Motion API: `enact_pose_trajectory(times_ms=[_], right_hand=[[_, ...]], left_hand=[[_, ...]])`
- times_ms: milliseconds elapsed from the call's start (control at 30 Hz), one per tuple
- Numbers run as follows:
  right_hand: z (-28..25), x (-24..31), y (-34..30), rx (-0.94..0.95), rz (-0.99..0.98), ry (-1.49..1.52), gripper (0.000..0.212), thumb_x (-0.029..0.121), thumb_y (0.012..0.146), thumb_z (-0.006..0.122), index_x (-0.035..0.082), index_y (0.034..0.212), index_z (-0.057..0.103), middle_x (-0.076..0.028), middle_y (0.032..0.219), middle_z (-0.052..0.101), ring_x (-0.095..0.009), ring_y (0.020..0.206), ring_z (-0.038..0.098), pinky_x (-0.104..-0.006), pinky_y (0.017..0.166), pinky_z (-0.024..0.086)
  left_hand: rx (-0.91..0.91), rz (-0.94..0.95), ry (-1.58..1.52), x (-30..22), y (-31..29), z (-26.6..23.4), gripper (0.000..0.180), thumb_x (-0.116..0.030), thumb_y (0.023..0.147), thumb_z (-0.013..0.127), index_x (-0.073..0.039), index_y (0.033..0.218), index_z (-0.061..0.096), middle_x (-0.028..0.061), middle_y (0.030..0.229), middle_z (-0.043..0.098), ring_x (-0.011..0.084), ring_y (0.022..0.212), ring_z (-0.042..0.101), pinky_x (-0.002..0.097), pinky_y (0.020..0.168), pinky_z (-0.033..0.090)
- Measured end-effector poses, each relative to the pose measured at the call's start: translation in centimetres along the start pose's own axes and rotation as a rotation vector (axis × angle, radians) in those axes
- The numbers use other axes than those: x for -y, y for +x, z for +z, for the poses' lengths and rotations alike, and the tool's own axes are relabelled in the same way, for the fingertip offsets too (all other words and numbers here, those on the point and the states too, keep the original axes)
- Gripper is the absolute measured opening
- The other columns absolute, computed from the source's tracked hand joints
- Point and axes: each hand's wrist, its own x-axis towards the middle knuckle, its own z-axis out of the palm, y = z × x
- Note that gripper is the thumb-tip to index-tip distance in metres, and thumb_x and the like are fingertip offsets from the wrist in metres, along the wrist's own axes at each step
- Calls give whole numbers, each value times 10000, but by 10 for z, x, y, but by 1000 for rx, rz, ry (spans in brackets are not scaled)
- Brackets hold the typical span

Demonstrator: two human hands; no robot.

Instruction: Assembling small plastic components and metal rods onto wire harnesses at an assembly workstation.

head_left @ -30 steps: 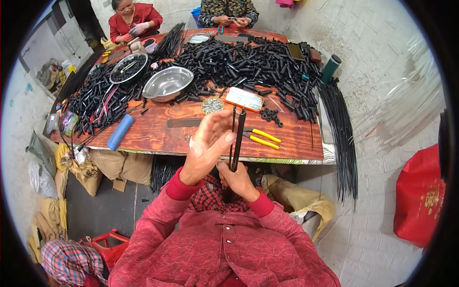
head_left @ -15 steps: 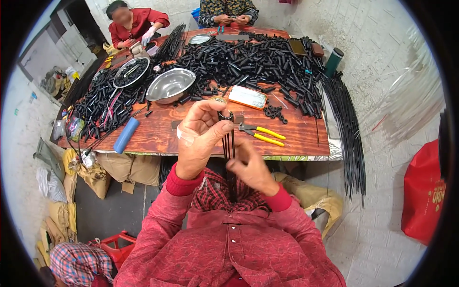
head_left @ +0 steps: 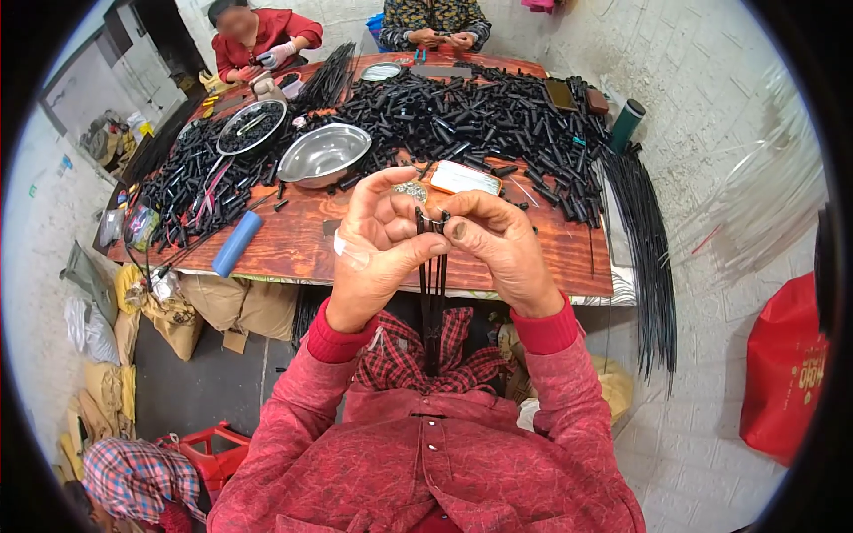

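Note:
A small bundle of thin black rods [head_left: 433, 293] hangs upright in front of me, with short black ends and a bit of shiny metal at its top. My left hand [head_left: 373, 258] pinches this top between thumb and fingers; a pale strip of tape is on that hand. Opposite it, my right hand [head_left: 506, 253] has thumb and forefinger closed on the same top end. Just beyond the fingers lies a round dish [head_left: 411, 189] of small shiny pieces. An orange-rimmed tray [head_left: 466, 178] of thin pale pins is behind my right hand.
Piled black tubes [head_left: 462, 115] cover the wooden table [head_left: 293, 240]. A steel bowl [head_left: 325, 156], a round pan [head_left: 252, 127], a blue roll [head_left: 237, 243] and a green flask [head_left: 627, 125] stand around. Long black rods [head_left: 641, 249] overhang the right edge. Two people work across the table.
My right hand has risen from beside the lower rods to their top, meeting my left hand there. It now covers the yellow-handled pliers. My left hand keeps its pinch.

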Motion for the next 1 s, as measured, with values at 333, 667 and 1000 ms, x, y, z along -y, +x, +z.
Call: enact_pose_trajectory(times_ms=[333,667,1000], right_hand=[[10,-7,1,4,-15,100,185,191,886,732,56,953,625,13,967,611,-77,894,560,-240,818,457],[6,-8,0,133,120,279,247,302,924,684,69,949,606,29,942,576,-80,881,542,-237,795,448],[5,-1,-2,178,98,170,240,145,840,773,68,968,585,25,974,526,-95,910,524,-242,794,453]], left_hand=[[-10,6,134,-10,-7,1,290,100,813,712,16,1065,597,77,976,663,118,878,662,242,789,556],[67,-89,22,-13,-8,-8,297,129,766,707,14,1006,575,95,974,661,137,867,663,259,777,560],[70,-115,54,-11,-8,-13,292,87,784,719,-3,1030,591,76,985,660,128,894,654,250,786,545]])
